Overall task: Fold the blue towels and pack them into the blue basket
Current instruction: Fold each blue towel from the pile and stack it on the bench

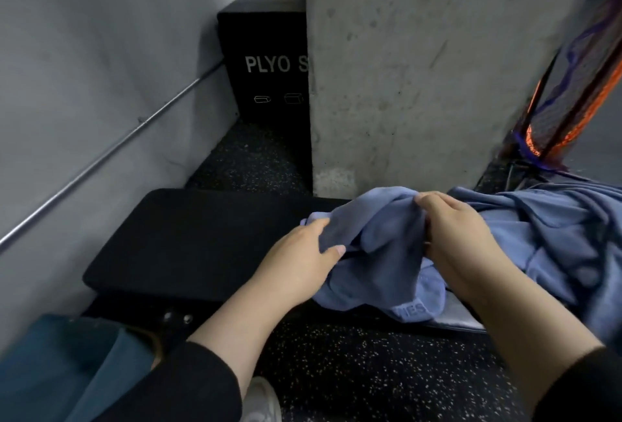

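Note:
A crumpled blue towel (377, 236) lies bunched on the right part of a black padded bench (188, 243). My left hand (303, 256) pinches the towel's left fold between thumb and fingers. My right hand (461, 229) grips a raised bunch of the same towel near its top. More blue towels (555, 240) lie heaped further right on the bench. A printed corner of the towel (417, 309) hangs over the bench's front edge. The blue basket is not in view.
A concrete pillar (420, 68) rises right behind the bench. A black plyo box (269, 58) stands in the back corner beside the grey wall with a metal pipe (111, 155). Orange and purple netting (579, 85) hangs at right. Speckled black floor (370, 371) lies below.

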A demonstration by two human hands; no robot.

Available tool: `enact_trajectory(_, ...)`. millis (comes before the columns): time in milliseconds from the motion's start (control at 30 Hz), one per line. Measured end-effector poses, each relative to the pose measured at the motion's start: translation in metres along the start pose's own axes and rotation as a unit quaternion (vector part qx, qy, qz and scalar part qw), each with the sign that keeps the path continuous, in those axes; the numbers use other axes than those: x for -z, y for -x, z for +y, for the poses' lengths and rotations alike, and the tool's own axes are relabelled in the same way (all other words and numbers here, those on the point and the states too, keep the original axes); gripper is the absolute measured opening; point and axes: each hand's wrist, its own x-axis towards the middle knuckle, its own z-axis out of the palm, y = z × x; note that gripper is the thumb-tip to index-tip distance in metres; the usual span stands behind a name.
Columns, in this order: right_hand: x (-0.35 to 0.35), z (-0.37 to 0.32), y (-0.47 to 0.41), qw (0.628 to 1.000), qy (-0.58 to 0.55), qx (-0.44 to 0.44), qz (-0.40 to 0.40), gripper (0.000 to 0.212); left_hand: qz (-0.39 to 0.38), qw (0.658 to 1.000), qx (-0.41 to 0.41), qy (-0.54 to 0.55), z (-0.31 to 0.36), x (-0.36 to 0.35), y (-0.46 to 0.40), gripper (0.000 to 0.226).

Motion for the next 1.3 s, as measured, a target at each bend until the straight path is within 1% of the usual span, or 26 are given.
enact_trajectory(67, 0.002, 0.003, -0.001, 1.0, -0.014, -0.009, -0.015, 0.034, -0.004, 1.0, -0.005, 0.008, 0.01, -0.011, -0.006, 0.057)
enact_trajectory(133, 0.004, 0.003, -0.003, 0.999, -0.029, -0.016, -0.017, 0.034, 0.009, 1.0, 0.004, 0.015, 0.02, -0.019, -0.011, 0.053)
enact_trajectory(233, 0.009, 0.001, -0.007, 0.998, -0.055, -0.028, -0.018, 0.034, 0.038, 0.999, 0.005, 0.011, 0.029, -0.024, -0.016, 0.035)
enact_trajectory(333, 0.013, 0.001, -0.007, 0.997, -0.069, -0.03, -0.029, 0.032, 0.031, 0.999, -0.001, 0.03, 0.034, -0.031, -0.02, 0.016)
enact_trajectory(400, 0.015, -0.001, -0.007, 0.996, -0.074, -0.032, -0.034, 0.031, 0.05, 0.998, -0.012, 0.039, 0.034, -0.035, -0.023, 0.015)
enact_trajectory(500, 0.02, -0.002, -0.008, 0.996, -0.076, -0.035, -0.031, 0.035, 0.09, 0.994, -0.023, 0.051, 0.032, -0.032, -0.025, 0.027)
enact_trajectory(533, 0.023, -0.002, -0.01, 0.998, -0.057, -0.029, -0.02, 0.038, 0.101, 0.993, -0.019, 0.065, 0.03, -0.029, -0.025, 0.028)
enact_trajectory(567, 0.026, -0.003, -0.01, 1.0, -0.025, -0.012, -0.002, 0.036, 0.112, 0.99, -0.017, 0.082, 0.029, -0.024, -0.025, 0.026)
enact_trajectory(633, 0.033, -0.002, -0.012, 0.996, 0.07, 0.042, 0.036, 0.023, 0.126, 0.985, -0.025, 0.112, 0.026, -0.016, -0.024, 0.024)
enact_trajectory(700, 0.037, -0.003, -0.013, 0.976, 0.193, 0.084, 0.059, 0.012, 0.129, 0.98, -0.037, 0.149, 0.027, -0.01, -0.022, 0.024)
enact_trajectory(733, 0.035, -0.005, -0.011, 0.963, 0.241, 0.103, 0.056, 0.016, 0.126, 0.976, -0.038, 0.175, 0.029, -0.009, -0.02, 0.024)
enact_trajectory(800, 0.026, -0.01, -0.005, 0.949, 0.277, 0.152, 0.006, 0.043, 0.101, 0.966, -0.03, 0.238, 0.034, -0.006, -0.016, 0.024)
enact_trajectory(833, 0.019, -0.014, 0.0, 0.942, 0.284, 0.177, -0.032, 0.05, 0.084, 0.961, -0.027, 0.263, 0.037, -0.005, -0.015, 0.024)
enact_trajectory(867, 0.012, -0.015, 0.004, 0.936, 0.285, 0.193, -0.071, 0.054, 0.065, 0.957, -0.025, 0.281, 0.039, -0.003, -0.014, 0.023)
enact_trajectory(933, 0.0, -0.013, 0.01, 0.933, 0.268, 0.196, -0.135, 0.051, 0.04, 0.952, -0.029, 0.302, 0.044, -0.001, -0.01, 0.023)
enact_trajectory(1000, -0.008, -0.007, 0.011, 0.931, 0.264, 0.193, -0.164, 0.036, 0.036, 0.949, -0.033, 0.313, 0.044, 0.0, -0.01, 0.023)
enact_trajectory(1033, -0.009, -0.004, 0.009, 0.928, 0.273, 0.192, -0.163, 0.026, 0.035, 0.948, -0.029, 0.315, 0.043, 0.0, -0.01, 0.022)
enact_trajectory(1100, -0.01, -0.002, 0.006, 0.931, 0.279, 0.192, -0.135, 0.006, 0.031, 0.946, -0.016, 0.321, 0.039, 0.001, -0.011, 0.017)
enact_trajectory(1200, -0.006, -0.006, -0.001, 0.948, 0.24, 0.202, -0.063, 0.013, 0.003, 0.951, -0.004, 0.31, 0.03, 0.006, -0.011, 0.007)
enact_trajectory(1267, 0.001, -0.012, -0.004, 0.955, 0.221, 0.197, -0.016, 0.016, -0.005, 0.964, -0.006, 0.265, 0.023, 0.011, -0.009, 0.007)
enact_trajectory(1300, 0.005, -0.014, -0.006, 0.958, 0.217, 0.189, 0.003, 0.017, 0.008, 0.971, -0.005, 0.24, 0.02, 0.014, -0.009, 0.01)
